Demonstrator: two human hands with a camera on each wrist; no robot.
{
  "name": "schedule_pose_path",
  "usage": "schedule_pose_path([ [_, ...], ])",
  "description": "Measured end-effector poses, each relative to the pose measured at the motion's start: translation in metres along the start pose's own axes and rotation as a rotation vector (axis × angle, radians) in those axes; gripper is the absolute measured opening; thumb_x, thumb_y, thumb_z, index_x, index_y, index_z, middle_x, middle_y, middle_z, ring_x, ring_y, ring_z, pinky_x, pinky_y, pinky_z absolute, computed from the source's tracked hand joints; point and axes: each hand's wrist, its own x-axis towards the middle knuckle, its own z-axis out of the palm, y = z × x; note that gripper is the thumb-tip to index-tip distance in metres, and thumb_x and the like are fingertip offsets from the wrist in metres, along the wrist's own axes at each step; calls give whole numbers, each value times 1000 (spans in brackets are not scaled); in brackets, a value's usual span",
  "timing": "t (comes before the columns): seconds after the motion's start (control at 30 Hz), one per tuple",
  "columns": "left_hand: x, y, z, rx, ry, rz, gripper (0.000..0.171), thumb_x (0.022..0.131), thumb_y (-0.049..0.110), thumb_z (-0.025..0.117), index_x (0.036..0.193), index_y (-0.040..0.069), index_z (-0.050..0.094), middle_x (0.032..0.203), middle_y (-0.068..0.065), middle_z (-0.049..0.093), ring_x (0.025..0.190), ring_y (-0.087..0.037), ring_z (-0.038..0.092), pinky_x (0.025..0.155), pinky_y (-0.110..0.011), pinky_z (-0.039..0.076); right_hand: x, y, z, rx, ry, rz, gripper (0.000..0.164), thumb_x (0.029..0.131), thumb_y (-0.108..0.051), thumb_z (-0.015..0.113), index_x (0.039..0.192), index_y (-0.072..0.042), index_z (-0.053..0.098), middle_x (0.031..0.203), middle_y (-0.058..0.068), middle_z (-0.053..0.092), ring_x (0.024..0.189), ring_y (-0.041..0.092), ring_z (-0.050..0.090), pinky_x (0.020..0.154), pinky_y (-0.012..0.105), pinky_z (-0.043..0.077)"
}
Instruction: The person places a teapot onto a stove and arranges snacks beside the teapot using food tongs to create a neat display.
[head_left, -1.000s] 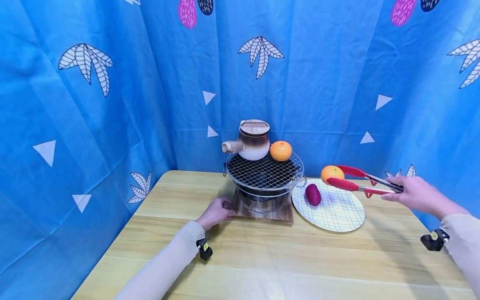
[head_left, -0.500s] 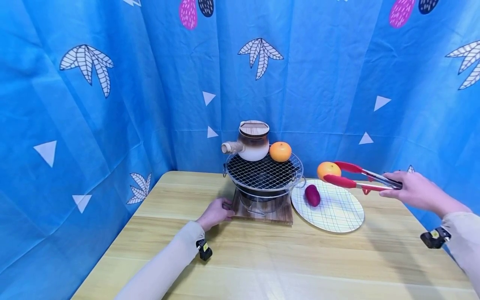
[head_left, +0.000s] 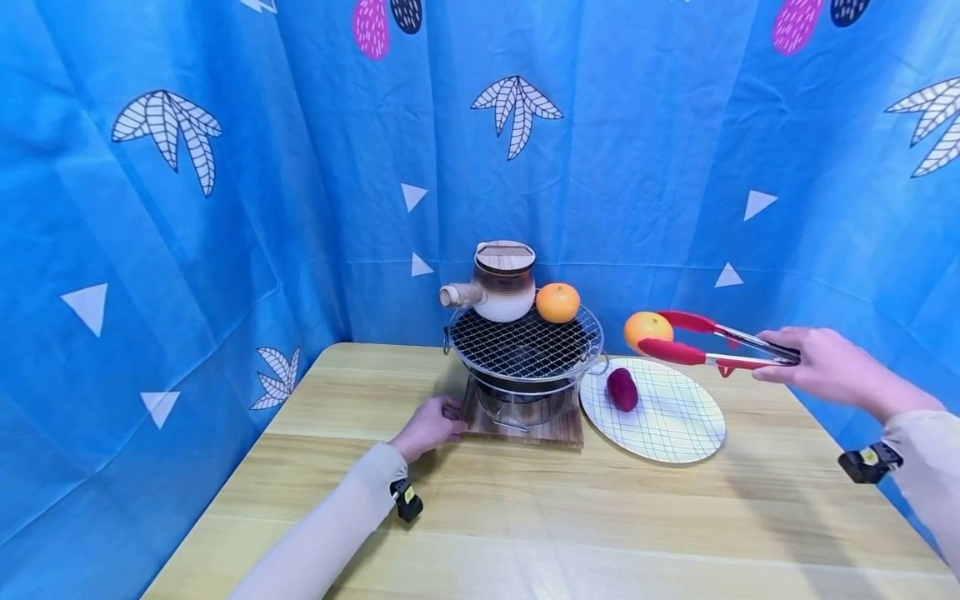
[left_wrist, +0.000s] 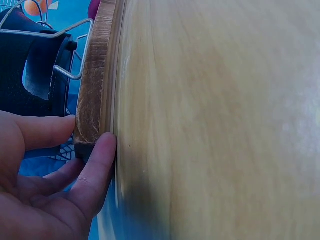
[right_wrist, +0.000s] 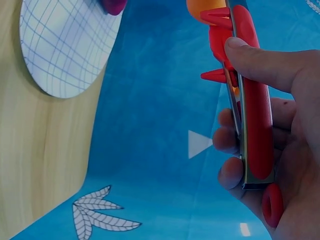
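My right hand [head_left: 832,371] holds red-tipped metal tongs [head_left: 678,352], its fingers wrapped around the handles in the right wrist view. Between the tong tips an orange [head_left: 642,330] is gripped, raised above the far edge of a checked oval plate [head_left: 693,429]. A dark purple oblong item [head_left: 622,390] lies on that plate. My left hand [head_left: 431,429] pinches the near left corner of a wooden board [left_wrist: 95,75], thumb on one face and a finger at the other. On the board stands a small black grill with a round wire mesh [head_left: 525,350].
On the mesh, towards the back, sit a clay pot [head_left: 506,292] with a wooden lid and side handle, and a second orange [head_left: 557,303]. The wooden table [head_left: 480,525] is bordered by a blue patterned curtain [head_left: 645,125] behind and at both sides.
My right hand has carried the tongs and the orange leftward and slightly up, closer to the grill. My left hand keeps its place at the board's corner.
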Motion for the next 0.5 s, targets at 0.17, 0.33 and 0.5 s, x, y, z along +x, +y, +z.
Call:
schedule_pose_path([
  [0.17, -2, 1, 0, -9, 5, 0, 44, 87, -5, 69, 127, -11, 53, 104, -21, 66, 78, -23, 72, 77, -34, 65, 2, -7, -5, -8, 11, -11, 88, 85, -53, 76, 140, 9, 50, 124, 38, 58, 96, 36, 58, 59, 31, 50],
  [0.33, -4, 3, 0, -22, 8, 5, 44, 86, -7, 69, 126, -13, 52, 103, -23, 66, 80, -27, 72, 77, -36, 65, 2, -12, -9, -26, 16, -18, 84, 85, -49, 78, 140, 8, 51, 130, 41, 54, 104, 46, 58, 63, 43, 58],
  [0.5, -3, 2, -1, -15, 4, 7, 44, 86, -6, 69, 126, -12, 52, 103, -23, 66, 81, -28, 72, 77, -35, 65, 3, -18, -13, -38, 21, -24, 82, 86, -48, 77, 140, 7, 51, 132, 42, 52, 106, 49, 57, 67, 51, 59],
])
